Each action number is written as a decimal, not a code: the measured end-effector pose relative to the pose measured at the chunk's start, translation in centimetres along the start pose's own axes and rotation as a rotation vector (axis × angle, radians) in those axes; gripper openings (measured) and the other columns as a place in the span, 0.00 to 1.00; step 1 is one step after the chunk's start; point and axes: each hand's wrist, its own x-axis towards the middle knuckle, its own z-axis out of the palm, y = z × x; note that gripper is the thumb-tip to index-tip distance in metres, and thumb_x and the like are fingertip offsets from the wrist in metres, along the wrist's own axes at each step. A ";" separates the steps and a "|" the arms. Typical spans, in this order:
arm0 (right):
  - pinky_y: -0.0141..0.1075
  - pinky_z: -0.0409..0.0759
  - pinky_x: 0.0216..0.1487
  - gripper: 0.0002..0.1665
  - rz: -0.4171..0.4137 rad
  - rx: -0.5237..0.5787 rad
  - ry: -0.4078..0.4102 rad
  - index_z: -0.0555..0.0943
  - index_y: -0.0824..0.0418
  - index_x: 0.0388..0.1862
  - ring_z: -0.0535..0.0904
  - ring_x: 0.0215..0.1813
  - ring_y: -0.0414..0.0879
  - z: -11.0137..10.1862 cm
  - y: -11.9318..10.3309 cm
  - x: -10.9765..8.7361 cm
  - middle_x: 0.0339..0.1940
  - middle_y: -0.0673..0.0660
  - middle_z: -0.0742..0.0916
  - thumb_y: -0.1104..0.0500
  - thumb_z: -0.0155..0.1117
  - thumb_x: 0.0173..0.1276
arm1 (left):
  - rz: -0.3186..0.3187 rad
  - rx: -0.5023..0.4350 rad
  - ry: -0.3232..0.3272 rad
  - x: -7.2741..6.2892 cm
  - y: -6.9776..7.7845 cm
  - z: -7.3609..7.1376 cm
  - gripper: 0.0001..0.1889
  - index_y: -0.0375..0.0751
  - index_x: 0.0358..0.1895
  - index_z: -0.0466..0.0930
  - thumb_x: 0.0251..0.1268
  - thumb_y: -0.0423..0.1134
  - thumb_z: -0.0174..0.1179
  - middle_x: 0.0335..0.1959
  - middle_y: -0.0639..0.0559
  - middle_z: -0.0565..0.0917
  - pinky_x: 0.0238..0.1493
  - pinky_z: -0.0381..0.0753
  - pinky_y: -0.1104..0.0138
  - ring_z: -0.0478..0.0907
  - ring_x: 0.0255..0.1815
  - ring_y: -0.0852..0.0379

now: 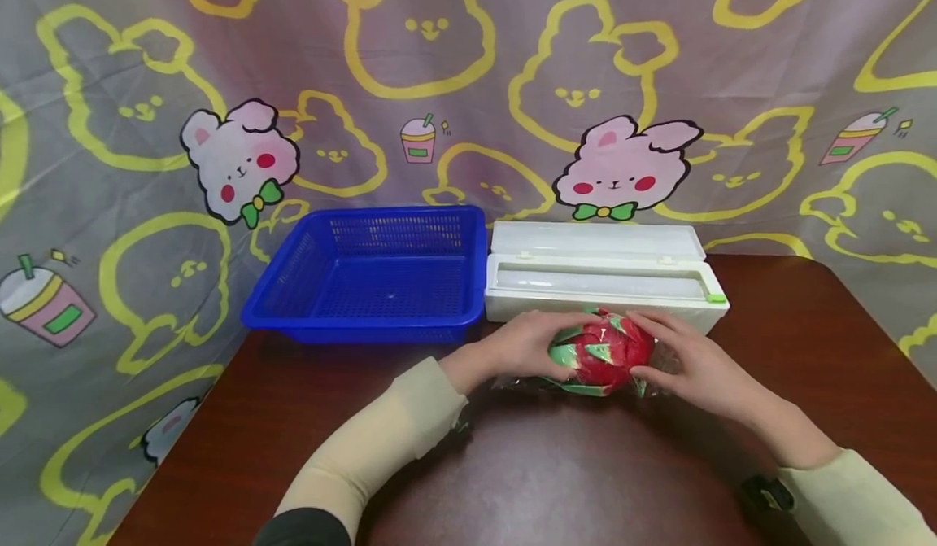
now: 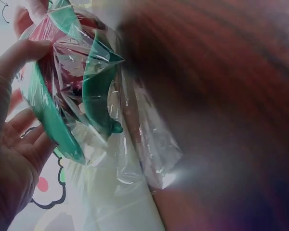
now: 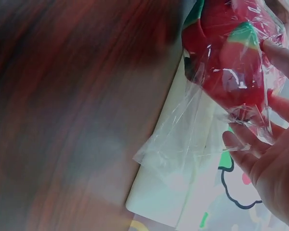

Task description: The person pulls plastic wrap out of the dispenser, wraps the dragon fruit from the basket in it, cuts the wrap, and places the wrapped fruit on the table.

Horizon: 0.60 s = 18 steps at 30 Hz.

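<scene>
The fingers of your left hand and your right hand are curved around the two sides of a red, roundish dragon fruit with pointed green scales, holding it through thin, transparent plastic film. The fruit is between your hands, just in front of the white box; I cannot tell if it touches the counter. The film looks slippery and wrinkled, so the fruit could turn in your fingers if your pressure is uneven. The scale tips stand out, and they could pierce the film if you pull it too tightly. Its loose ends hang below the fruit and may fold onto themselves and stick. Behind is the long, white, smooth box with raised lid and a pale roll inside; a careless knuckle could push it. Farther left is a blue, rectangular plastic basket with perforated walls, on the glossy, dark red-brown counter.
</scene>
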 end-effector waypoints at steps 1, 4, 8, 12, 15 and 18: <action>0.45 0.84 0.40 0.51 -0.009 -0.005 0.004 0.68 0.58 0.71 0.69 0.57 0.54 0.0 0.1 0.0 0.64 0.60 0.73 0.54 0.81 0.49 | -0.005 -0.003 0.000 0.0 0.0 0.1 0.41 0.59 0.72 0.64 0.54 0.50 0.72 0.57 0.59 0.78 0.47 0.73 0.75 0.73 0.49 0.67; 0.45 0.84 0.40 0.51 -0.017 -0.010 0.002 0.68 0.60 0.71 0.69 0.58 0.55 0.1 0.2 -0.1 0.63 0.60 0.73 0.55 0.81 0.48 | -0.018 -0.013 0.001 -0.1 0.0 0.3 0.41 0.61 0.73 0.63 0.54 0.51 0.72 0.57 0.59 0.78 0.46 0.73 0.75 0.73 0.48 0.67; 0.44 0.84 0.38 0.52 -0.024 -0.025 0.005 0.67 0.61 0.71 0.70 0.57 0.55 0.1 0.2 -0.1 0.63 0.62 0.73 0.56 0.82 0.47 | -0.037 -0.010 0.015 -0.1 -0.2 0.5 0.42 0.62 0.73 0.62 0.53 0.52 0.73 0.56 0.59 0.79 0.44 0.74 0.75 0.74 0.47 0.66; 0.43 0.84 0.37 0.53 -0.010 -0.032 0.000 0.67 0.60 0.72 0.71 0.55 0.54 0.1 0.2 0.0 0.63 0.62 0.73 0.55 0.82 0.47 | -0.039 -0.001 0.032 -0.2 -0.3 0.6 0.42 0.62 0.72 0.63 0.52 0.52 0.73 0.55 0.58 0.80 0.43 0.74 0.74 0.74 0.46 0.65; 0.42 0.84 0.36 0.52 0.015 -0.017 -0.014 0.66 0.58 0.72 0.70 0.55 0.53 0.1 0.2 0.0 0.64 0.61 0.72 0.54 0.81 0.49 | -0.038 0.002 0.033 -0.2 -0.4 0.7 0.42 0.61 0.72 0.63 0.52 0.52 0.73 0.54 0.57 0.80 0.42 0.74 0.75 0.74 0.45 0.65; 0.42 0.84 0.36 0.52 0.041 0.017 -0.029 0.66 0.57 0.73 0.70 0.55 0.54 0.2 0.2 0.0 0.65 0.61 0.72 0.54 0.80 0.50 | -0.044 0.000 0.027 -0.2 -0.5 0.7 0.42 0.61 0.72 0.63 0.52 0.51 0.73 0.54 0.57 0.80 0.42 0.73 0.76 0.74 0.45 0.66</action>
